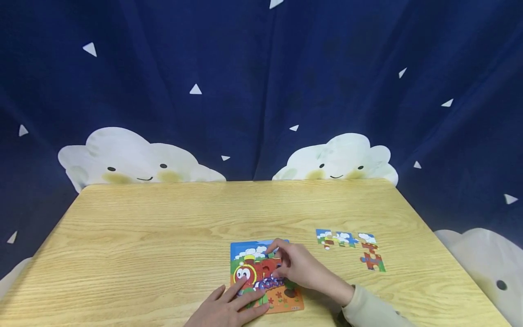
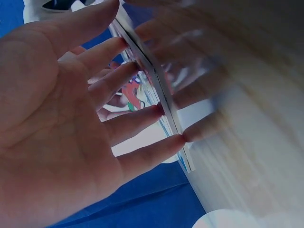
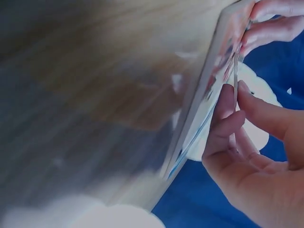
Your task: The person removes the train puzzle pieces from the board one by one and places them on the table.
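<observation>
A picture puzzle of a red train with a face lies in a blue-and-orange tray [image 1: 296, 306] near the front of the table. My left hand [image 1: 222, 309] rests on its lower left with fingers spread and fairly straight; in the left wrist view the fingertips meet the tray's edge. Over the right side of the picture, my right hand [image 1: 301, 267] pinches a thin puzzle piece [image 3: 235, 78] between thumb and fingers. Edge-on in the right wrist view, that piece stands tilted up from the tray, its lower end by the picture. The right hand covers part of the train.
Several loose puzzle pieces [image 1: 373, 261] lie on the wooden table [image 1: 155, 236] right of the tray, beyond my right forearm. Behind the table hangs a dark blue curtain [image 1: 233, 54] with white triangles and smiling clouds.
</observation>
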`<move>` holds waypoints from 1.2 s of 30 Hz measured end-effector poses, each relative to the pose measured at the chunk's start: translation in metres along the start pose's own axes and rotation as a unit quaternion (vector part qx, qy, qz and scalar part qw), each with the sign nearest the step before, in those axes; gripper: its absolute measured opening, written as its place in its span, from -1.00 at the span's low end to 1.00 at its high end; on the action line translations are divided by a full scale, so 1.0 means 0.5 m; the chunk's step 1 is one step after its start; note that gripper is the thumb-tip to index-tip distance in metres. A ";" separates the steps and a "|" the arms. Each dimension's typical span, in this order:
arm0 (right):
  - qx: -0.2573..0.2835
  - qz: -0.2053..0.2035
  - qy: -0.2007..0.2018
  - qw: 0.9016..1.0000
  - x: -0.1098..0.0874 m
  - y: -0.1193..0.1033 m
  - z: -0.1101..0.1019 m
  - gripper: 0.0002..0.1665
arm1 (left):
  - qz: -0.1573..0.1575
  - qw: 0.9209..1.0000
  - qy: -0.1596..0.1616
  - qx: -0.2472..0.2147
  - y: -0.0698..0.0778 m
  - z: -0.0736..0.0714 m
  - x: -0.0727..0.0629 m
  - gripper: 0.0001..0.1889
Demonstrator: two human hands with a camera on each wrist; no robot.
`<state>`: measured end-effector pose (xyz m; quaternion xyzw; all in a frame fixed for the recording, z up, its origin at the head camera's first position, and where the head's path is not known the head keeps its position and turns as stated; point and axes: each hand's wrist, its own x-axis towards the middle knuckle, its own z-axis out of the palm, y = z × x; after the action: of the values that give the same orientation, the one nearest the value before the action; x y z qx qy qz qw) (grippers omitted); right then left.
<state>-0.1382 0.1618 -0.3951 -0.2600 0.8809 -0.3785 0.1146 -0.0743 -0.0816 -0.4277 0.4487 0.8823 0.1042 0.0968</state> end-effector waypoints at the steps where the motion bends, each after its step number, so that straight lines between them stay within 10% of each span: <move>1: -0.004 0.006 0.002 1.000 -0.005 0.004 -0.005 -0.56 | 0.000 1.000 0.000 0.000 0.000 0.000 0.000 -0.37; 20: -0.072 0.065 0.070 0.993 -0.109 0.104 -0.110 -0.56 | 0.010 0.999 0.040 0.014 0.003 -0.003 -0.006 -0.37; 36: -0.181 0.085 0.152 0.968 -0.186 0.184 -0.187 -0.49 | 0.025 0.997 0.066 0.037 0.003 -0.002 -0.006 -0.39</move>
<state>-0.1320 0.3225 -0.3973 -0.1395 0.9607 -0.2368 -0.0378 -0.0716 -0.0834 -0.4262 0.4663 0.8784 0.1032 0.0194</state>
